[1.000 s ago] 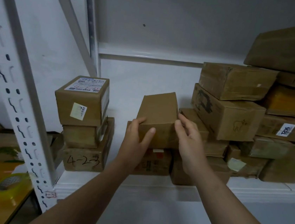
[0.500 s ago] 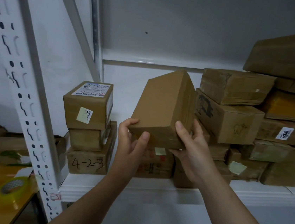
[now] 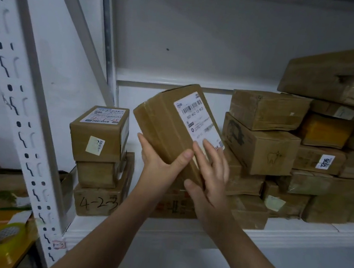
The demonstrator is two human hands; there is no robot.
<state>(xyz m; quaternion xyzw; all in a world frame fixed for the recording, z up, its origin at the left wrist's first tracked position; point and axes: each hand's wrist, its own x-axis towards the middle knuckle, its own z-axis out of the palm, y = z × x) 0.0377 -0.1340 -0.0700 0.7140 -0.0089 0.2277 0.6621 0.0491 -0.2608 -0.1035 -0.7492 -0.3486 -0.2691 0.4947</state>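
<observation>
A brown cardboard box (image 3: 168, 128) with a white shipping label on one face is held up, tilted, in front of the white shelf (image 3: 292, 233). My left hand (image 3: 161, 165) grips its lower left corner, thumb across the near face. My right hand (image 3: 210, 179) holds the lower right side, its fingers lying straight over the label's bottom edge and its thumb under the box.
A stack of three boxes (image 3: 100, 160), the bottom one marked "4-2-3", stands left on the shelf. Several boxes (image 3: 280, 150) are piled at the right. A perforated white upright (image 3: 28, 130) rises at the left, and beyond it a yellow tape roll (image 3: 5, 235) lies on a wooden table.
Both hands lifted the box off the pile and turned it, so the face with the shipping label now points toward me.
</observation>
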